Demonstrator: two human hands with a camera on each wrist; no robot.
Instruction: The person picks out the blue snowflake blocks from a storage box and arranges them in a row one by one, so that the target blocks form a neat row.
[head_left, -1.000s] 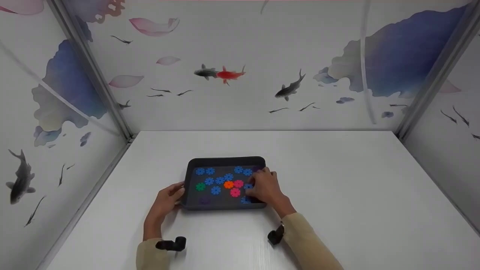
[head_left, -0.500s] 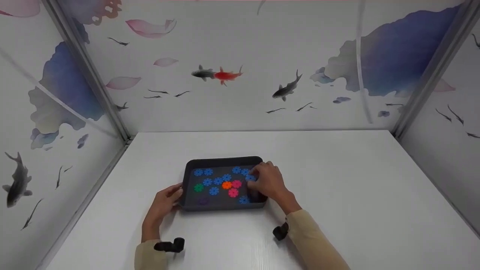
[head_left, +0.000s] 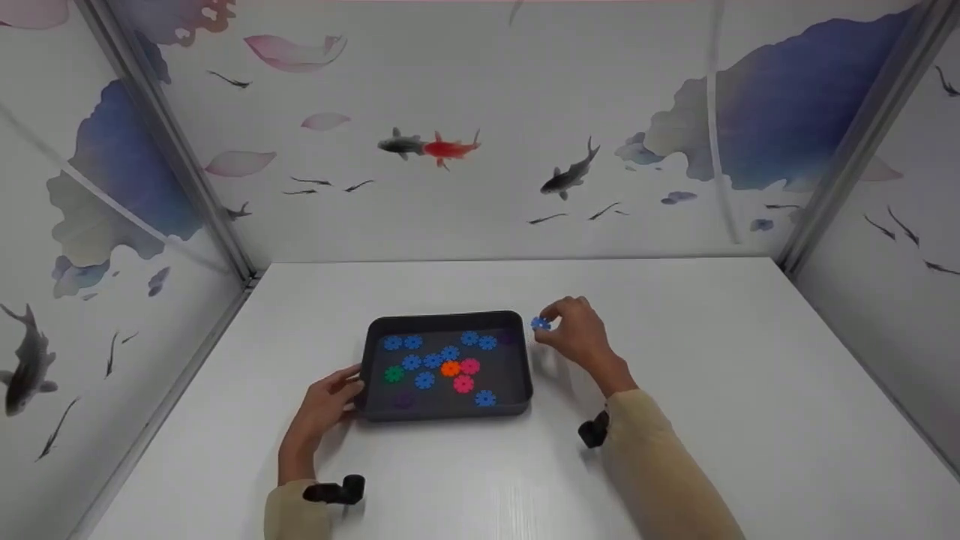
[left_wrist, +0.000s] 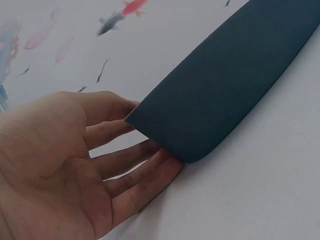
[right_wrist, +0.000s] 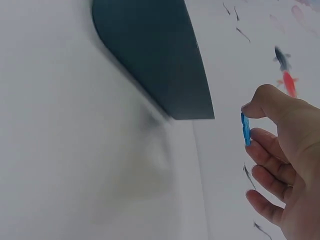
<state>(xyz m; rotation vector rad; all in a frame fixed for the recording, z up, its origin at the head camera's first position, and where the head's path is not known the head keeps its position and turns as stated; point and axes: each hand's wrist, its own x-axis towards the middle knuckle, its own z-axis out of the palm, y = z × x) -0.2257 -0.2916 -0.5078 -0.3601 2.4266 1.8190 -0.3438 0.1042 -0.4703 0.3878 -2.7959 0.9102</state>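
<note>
My right hand (head_left: 581, 330) is just off the right side of the dark grey tray (head_left: 527, 360), above the table. Between thumb and fingers it pinches a blue notched plastic disc (head_left: 540, 323), seen edge-on in the right wrist view as a thin blue disc (right_wrist: 245, 129). The left hand (head_left: 324, 405) holds the tray's left side. In the left wrist view its thumb is at the rim and its fingertips touch the outer wall (left_wrist: 200, 110). Inside the tray lie several blue discs (head_left: 424, 380), a green disc (head_left: 394, 373), an orange disc (head_left: 450, 368) and two pink discs (head_left: 464, 384).
Two dark purple discs, one of them a faint purple disc (head_left: 404, 400) near the front left, blend into the tray floor. The white table (head_left: 675, 360) extends around the tray. Printed panels with fish, such as the back wall (head_left: 495, 210), enclose it on the left, back and right.
My right hand has taken a blue disc from the tray's right part, lifted it over the right rim and moved right, outside the tray. The left hand stays at the tray's left side.
</note>
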